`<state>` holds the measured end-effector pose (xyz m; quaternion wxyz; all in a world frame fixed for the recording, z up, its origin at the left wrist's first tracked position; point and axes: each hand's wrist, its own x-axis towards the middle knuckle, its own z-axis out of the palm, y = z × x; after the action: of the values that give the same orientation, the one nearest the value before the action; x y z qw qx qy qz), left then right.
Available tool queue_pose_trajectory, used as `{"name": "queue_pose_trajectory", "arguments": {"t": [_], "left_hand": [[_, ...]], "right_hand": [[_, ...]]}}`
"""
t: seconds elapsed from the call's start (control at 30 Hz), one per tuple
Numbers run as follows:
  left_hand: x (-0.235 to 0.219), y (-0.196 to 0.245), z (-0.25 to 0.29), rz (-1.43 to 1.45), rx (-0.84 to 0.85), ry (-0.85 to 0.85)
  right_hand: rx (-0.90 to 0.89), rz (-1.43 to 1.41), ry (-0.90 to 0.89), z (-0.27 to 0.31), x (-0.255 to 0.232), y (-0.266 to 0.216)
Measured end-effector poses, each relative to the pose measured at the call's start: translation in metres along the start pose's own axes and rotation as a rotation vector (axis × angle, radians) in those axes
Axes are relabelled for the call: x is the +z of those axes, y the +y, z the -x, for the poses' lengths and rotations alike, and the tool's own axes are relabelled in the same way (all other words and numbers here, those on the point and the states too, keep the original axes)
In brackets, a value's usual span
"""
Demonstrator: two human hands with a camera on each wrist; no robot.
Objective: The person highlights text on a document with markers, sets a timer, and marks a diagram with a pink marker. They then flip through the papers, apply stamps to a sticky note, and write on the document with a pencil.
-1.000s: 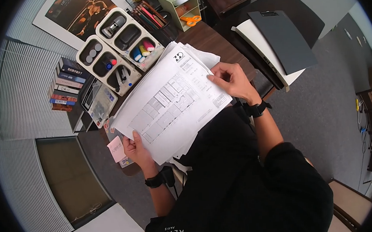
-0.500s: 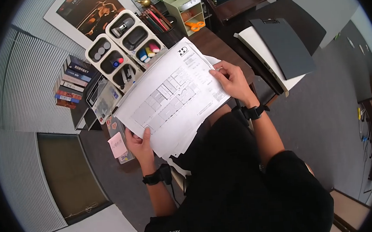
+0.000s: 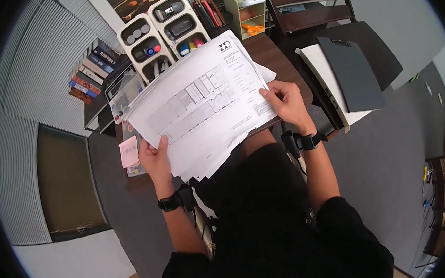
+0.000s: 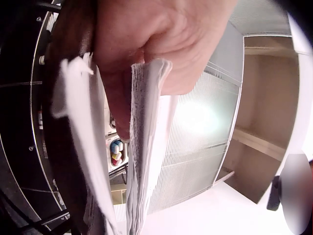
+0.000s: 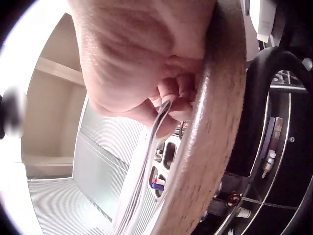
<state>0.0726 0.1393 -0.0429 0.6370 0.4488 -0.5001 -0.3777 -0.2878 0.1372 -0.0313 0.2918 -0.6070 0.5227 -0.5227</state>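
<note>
A thick, uneven stack of white sheets [image 3: 205,114], the top one printed with a floor plan, is held tilted above the table's edge. The left hand [image 3: 156,161] pinches its lower left corner, thumb on top. At the right edge, the right hand [image 3: 288,103] pinches the sheets between thumb and curled fingers. In the left wrist view the left hand [image 4: 161,44] grips a thick bundle [image 4: 144,142], with another loose sheet [image 4: 85,132] beside it. The right wrist view has the right hand [image 5: 142,58] pinching the sheets' edge [image 5: 146,156] next to the wooden table edge.
Behind the papers stand white organizer trays [image 3: 161,32] with pens, a green holder [image 3: 245,13] with orange scissors [image 3: 252,28], and books [image 3: 92,70] at the left. A dark clipboard [image 3: 352,73] lies on a chair at the right. A pink note [image 3: 129,152] is near the left hand.
The head view has shifted. Both hands still hold the stack, whose lower edge now shows more fanned, uneven sheets; the stack covers more of the organizer's pen compartments.
</note>
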Motion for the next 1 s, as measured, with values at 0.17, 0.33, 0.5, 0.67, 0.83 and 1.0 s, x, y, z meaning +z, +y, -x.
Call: {"name": "queue_pose_trajectory", "arguments": {"t": [0.17,0.33,0.5,0.67,0.83,1.0], "left_hand": [[-0.009,-0.009,-0.002,-0.011,-0.006,-0.042],[-0.004,-0.007,-0.002,0.044,-0.021,-0.038],[-0.006,-0.008,-0.003,0.093,-0.014,-0.046],[-0.002,-0.006,-0.005,0.111,0.014,-0.031],[-0.003,-0.014,-0.006,0.117,-0.006,-0.055],[-0.001,-0.001,-0.005,0.2,-0.033,-0.036]], "right_hand": [[-0.034,-0.126,0.059,0.001,0.006,0.002],[-0.075,-0.176,0.063,0.0,0.005,0.009],[-0.029,-0.177,0.038,0.0,-0.002,0.002],[-0.062,-0.164,0.062,-0.002,-0.004,0.008],[-0.076,-0.127,0.097,-0.001,-0.004,0.003],[-0.114,-0.272,0.284,-0.005,0.0,0.002]]}}
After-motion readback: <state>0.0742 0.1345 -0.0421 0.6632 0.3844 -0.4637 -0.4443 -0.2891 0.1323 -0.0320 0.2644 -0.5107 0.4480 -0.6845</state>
